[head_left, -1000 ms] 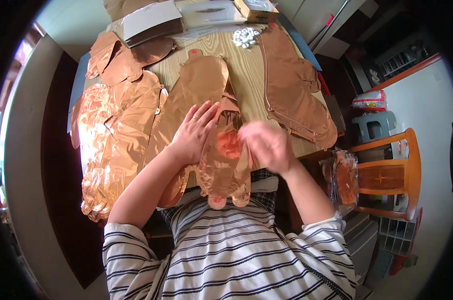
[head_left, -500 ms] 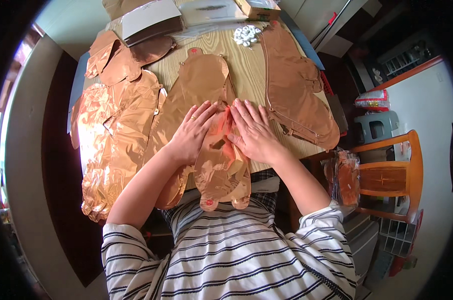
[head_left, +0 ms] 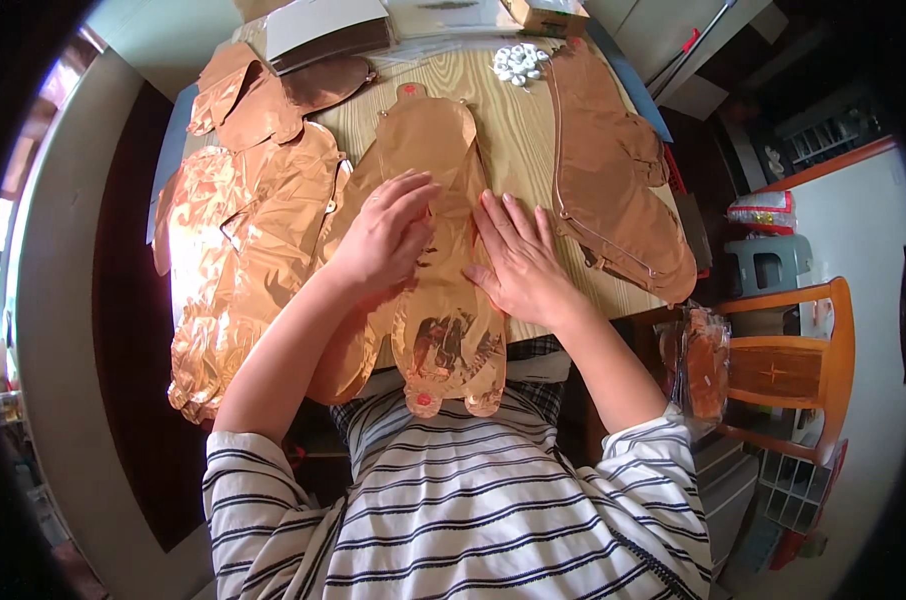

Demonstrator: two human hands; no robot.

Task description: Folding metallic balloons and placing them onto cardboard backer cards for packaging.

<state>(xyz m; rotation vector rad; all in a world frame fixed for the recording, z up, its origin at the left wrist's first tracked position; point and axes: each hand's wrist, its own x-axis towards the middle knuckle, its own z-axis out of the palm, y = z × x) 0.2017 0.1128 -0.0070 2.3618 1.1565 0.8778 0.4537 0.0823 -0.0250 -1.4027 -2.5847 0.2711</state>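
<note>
A flat copper-coloured foil balloon [head_left: 435, 150] lies lengthwise before me, its near end overhanging the table edge. Small tabs with red spots stick out at both its ends. My right hand [head_left: 528, 265] rests flat along the balloon's right edge, fingers spread, palm down. Above the balloon's left half, my left hand [head_left: 381, 232] is raised, its fingers loosely bent and nothing visible in them. Its thumb is partly hidden. More crinkled foil balloons [head_left: 238, 270] lie to the left, reaching under or beside the middle one. Another folded foil balloon [head_left: 613, 170] is at the right.
A pile of small white pieces [head_left: 519, 65] sits at the back. Behind are a white-topped box [head_left: 323, 30], clear plastic bags [head_left: 453, 18] and a cardboard box [head_left: 548, 15]. At the right stands a wooden chair [head_left: 778, 370] with a plastic-wrapped package [head_left: 705, 365].
My left hand has lifted off the foil and its fingers have bent. My right hand has shifted slightly to the balloon's edge. The middle balloon looks flatter and smoother.
</note>
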